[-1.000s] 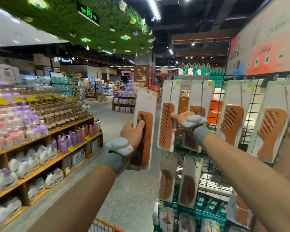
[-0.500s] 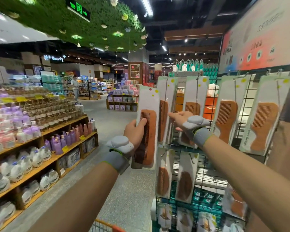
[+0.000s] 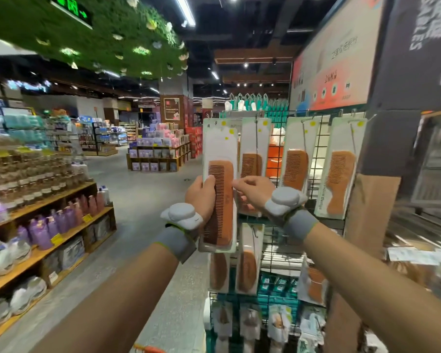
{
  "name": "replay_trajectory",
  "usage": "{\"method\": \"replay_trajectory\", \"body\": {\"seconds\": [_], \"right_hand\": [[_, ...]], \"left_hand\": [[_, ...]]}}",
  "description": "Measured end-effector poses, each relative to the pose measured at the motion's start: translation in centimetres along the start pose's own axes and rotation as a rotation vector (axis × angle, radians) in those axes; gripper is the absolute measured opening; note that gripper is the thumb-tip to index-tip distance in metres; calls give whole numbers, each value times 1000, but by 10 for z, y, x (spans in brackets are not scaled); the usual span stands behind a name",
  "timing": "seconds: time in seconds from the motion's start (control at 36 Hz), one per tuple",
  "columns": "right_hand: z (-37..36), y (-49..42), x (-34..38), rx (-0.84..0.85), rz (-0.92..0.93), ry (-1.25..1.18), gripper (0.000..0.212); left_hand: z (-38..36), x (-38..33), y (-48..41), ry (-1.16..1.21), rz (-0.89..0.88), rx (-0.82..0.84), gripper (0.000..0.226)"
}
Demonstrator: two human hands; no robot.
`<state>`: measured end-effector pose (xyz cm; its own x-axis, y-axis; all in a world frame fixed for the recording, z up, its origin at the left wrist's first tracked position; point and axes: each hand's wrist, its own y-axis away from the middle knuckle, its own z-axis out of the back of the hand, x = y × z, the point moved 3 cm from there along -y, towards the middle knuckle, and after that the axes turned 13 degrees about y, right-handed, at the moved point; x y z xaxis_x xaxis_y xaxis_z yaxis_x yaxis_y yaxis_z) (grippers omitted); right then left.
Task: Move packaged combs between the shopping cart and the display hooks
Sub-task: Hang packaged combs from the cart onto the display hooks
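Here the left hand (image 3: 200, 197) grips the packaged comb (image 3: 220, 200) at the top left corner of the wire rack (image 3: 274, 233), near the hook (image 3: 210, 115). The right hand (image 3: 255, 192) touches its edge; whether it pinches, I cannot tell. If the hole misses the hook, the pack may drop.

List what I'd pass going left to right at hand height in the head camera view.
purple bottles → left hand → held packaged comb → right hand → hanging comb package → rightmost hanging comb package

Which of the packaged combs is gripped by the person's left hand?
The leftmost, foremost packaged comb: the left hand grips its left edge, while the others hang behind on the wire rack.
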<state>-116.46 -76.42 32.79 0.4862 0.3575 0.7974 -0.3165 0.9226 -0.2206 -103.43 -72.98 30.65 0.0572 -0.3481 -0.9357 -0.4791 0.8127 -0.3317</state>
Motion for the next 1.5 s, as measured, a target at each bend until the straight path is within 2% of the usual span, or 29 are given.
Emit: {"method": "replay_trajectory", "body": {"seconds": [0.08, 0.31, 0.5, 0.75, 1.14, 1.22, 1.31, 1.39, 1.5], "right_hand": [[15, 8, -4, 7, -1, -91, 21], [35, 12, -7, -145, 62, -39, 24], [46, 10, -19, -198, 72, -34, 24], [53, -7, -24, -156, 9, -82, 30], [55, -23, -35, -61, 52, -49, 26], [57, -30, -39, -73, 38, -79, 26], [60, -39, -41, -109, 34, -94, 17], [61, -50, -43, -130, -9, -95, 24], [61, -69, -46, -107, -30, -28, 21]], "left_hand": [[-10, -4, 2, -72, -43, 24, 28], [-22, -13, 5, -122, -112, 94, 36], [-33, -13, 0, -94, -93, 71, 27], [-38, -8, -16, -45, -66, 86, 10], [-46, 8, -37, 20, -119, 116, 14], [-50, 10, -43, -8, -133, 108, 16], [-54, 13, -51, -48, -133, 76, 15], [-54, 16, -59, -86, -107, 52, 19], [-59, 21, -75, -162, -118, -3, 22]]}}
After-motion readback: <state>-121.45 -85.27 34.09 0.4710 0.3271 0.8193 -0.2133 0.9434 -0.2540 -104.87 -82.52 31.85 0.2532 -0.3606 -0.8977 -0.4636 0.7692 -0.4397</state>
